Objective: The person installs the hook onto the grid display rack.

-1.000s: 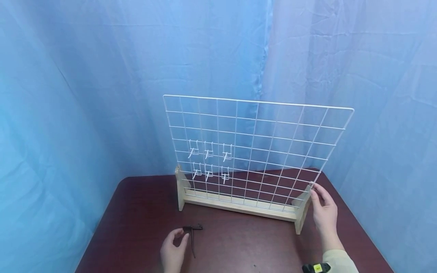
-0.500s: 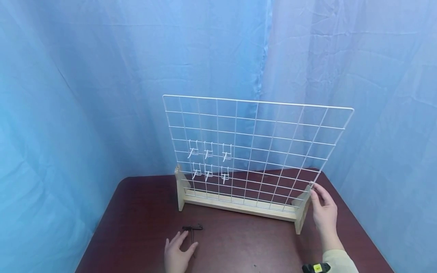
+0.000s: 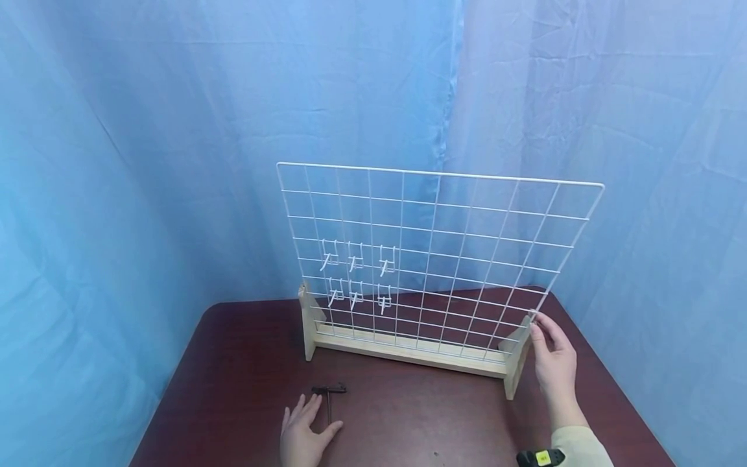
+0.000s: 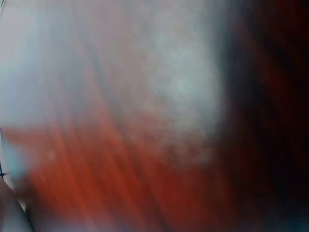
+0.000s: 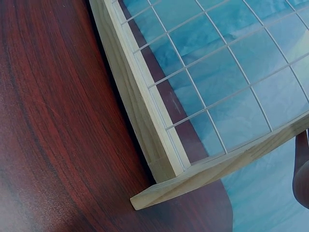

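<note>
A white wire grid panel (image 3: 434, 227) stands upright in a pale wooden base (image 3: 408, 353). Several white wire hooks (image 3: 384, 301) hang in two rows on its left part. My right hand (image 3: 557, 366) pinches the right side, where the panel's edge meets the top of the wooden end piece (image 3: 516, 363); a fingertip (image 5: 302, 186) shows at the right wrist view's edge. My left hand (image 3: 303, 434) is low over the table with fingers spread, beside a dark T-shaped tool (image 3: 329, 390) with a thin shaft. Its thumb overlaps the shaft's lower end.
The dark red wooden table (image 3: 233, 363) has rounded back corners. Blue curtains (image 3: 175, 162) surround it behind and at both sides. A tiny dark speck (image 3: 436, 454) lies near the front. The left wrist view is blurred, mostly reddish tabletop (image 4: 120, 179).
My left hand has spread its fingers and shifted slightly right, its thumb now over the tool's shaft. The right hand keeps its hold; the tool has stayed in place.
</note>
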A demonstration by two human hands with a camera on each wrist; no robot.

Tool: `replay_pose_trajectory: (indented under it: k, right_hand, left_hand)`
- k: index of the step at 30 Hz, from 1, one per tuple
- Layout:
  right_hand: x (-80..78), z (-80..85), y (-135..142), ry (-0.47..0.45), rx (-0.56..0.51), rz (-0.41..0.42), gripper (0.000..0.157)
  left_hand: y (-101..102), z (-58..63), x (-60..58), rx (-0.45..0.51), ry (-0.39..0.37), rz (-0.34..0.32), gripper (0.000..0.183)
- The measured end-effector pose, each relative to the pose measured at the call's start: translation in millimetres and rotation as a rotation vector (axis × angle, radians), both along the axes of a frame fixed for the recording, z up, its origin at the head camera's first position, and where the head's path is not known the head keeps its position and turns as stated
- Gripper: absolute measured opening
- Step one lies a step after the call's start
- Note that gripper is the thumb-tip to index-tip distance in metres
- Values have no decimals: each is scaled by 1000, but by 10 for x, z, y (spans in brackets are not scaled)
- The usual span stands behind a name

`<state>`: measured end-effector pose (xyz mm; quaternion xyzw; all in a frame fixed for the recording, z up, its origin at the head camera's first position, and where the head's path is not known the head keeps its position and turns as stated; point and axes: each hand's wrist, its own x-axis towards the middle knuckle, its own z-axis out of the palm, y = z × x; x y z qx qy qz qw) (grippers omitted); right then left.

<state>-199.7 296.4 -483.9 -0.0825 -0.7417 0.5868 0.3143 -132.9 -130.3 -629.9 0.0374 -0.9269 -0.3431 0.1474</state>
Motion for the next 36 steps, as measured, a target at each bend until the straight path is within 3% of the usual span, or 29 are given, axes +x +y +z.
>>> replay_pose_trajectory:
  k: [10,14,17,23,36]
  right_hand:
    - [-154,-261,145,-14,-19,-25,32]
    - [-92,-133,76,-4,-24,-20,31]
    - [-19,3,2,4,-27,-8,30]
    - [10,44,-21,0,-9,-3,31]
    - [26,53,-29,-32,-2,-5,33]
  left_hand:
    - [-49,-32,-8,-99,-76,-99,82]
    - [-60,-14,-17,-87,-84,-136,72]
    - [-67,-23,-22,-51,-49,-144,60]
    - [-88,-67,-45,13,54,-131,39]
    - [-65,4,-114,74,92,-22,20]
